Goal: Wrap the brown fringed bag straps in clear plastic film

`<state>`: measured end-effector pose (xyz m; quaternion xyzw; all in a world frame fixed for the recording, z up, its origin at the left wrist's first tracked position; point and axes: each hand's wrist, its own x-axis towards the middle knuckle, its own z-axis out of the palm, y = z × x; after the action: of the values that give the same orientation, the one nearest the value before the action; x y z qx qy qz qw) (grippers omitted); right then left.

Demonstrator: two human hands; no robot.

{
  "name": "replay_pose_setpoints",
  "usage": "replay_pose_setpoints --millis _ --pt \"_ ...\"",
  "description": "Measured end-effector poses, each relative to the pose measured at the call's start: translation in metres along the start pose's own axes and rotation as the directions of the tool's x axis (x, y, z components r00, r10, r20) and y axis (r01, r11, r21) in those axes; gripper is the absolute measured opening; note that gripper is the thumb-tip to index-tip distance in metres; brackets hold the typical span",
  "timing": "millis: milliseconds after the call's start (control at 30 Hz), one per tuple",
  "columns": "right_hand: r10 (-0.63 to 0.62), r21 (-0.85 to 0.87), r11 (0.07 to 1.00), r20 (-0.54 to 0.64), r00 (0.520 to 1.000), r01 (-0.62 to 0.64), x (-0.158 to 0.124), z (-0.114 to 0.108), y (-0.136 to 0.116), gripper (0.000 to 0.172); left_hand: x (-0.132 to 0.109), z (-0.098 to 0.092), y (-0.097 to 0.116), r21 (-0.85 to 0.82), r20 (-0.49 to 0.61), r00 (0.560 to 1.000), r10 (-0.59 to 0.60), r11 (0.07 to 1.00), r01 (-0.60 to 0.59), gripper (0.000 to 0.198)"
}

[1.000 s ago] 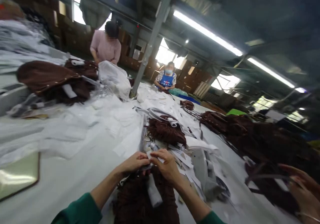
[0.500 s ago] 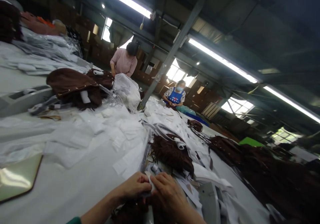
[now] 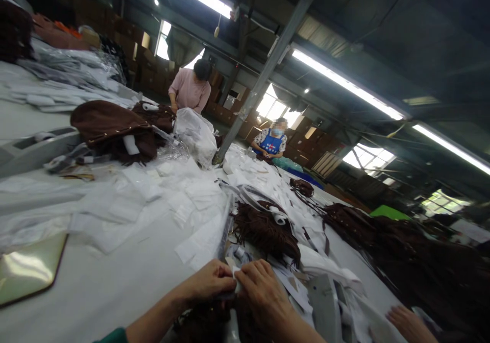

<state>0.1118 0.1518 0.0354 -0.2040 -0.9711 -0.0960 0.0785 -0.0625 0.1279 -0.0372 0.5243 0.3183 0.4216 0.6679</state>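
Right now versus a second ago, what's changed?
The view swung left and up. The co-worker's hand, lower right, moved further left, no longer visibly on the strapped brown piece. Unchanged: left hand and right hand at the white piece.

Left of the grey post point(image 3: 264, 77): a brown bag point(image 3: 101, 121) with gold-toned studs point(image 3: 100, 145) and a white tag point(image 3: 131, 144), a pink top point(image 3: 187, 90), salmon cloth point(image 3: 57, 34), and a yellow-green plate point(image 3: 30, 269) edged in dark brown. In front of the post: white desk point(image 3: 111, 276), plain white paper slips point(image 3: 197, 187), a dark brown fringed bag point(image 3: 264, 233) with a white roll point(image 3: 279, 216), a small white piece point(image 3: 235, 272), dark brown material point(image 3: 204, 325), and a green sleeve point(image 3: 114, 336). Right of the post: a blue apron point(image 3: 270, 143) with white and red print point(image 3: 272, 146) over white sleeves point(image 3: 283, 145) flecked dark, teal sheeting point(image 3: 287, 163), a bright green sheet point(image 3: 390, 213), and a dark brown heap point(image 3: 417, 261).
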Motion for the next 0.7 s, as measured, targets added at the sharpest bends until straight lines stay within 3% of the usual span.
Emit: replay_pose_setpoints --millis 167,400,567,700 --pt "-0.063 -0.051 0.997 -0.003 0.998 0.063 0.003 0.004 -0.001 0.025 -0.005 -0.001 0.006 0.032 -0.062 0.998 0.026 0.999 -0.024 0.018" --pt "-0.093 -0.096 0.991 0.028 0.995 0.095 -0.002 0.007 -0.005 0.034 -0.011 -0.003 0.004 -0.041 -0.058 0.998 -0.016 0.999 0.013 0.019" --pt "-0.132 -0.104 0.985 0.042 0.990 0.136 0.006 -0.001 -0.010 0.033 -0.004 -0.004 -0.002 -0.060 -0.208 0.976 -0.060 0.997 0.048 0.033" --pt "-0.127 -0.059 0.990 0.015 0.992 0.128 0.007 0.000 -0.009 0.026 0.001 -0.002 -0.006 0.011 -0.301 0.953 -0.007 1.000 0.011 0.036"
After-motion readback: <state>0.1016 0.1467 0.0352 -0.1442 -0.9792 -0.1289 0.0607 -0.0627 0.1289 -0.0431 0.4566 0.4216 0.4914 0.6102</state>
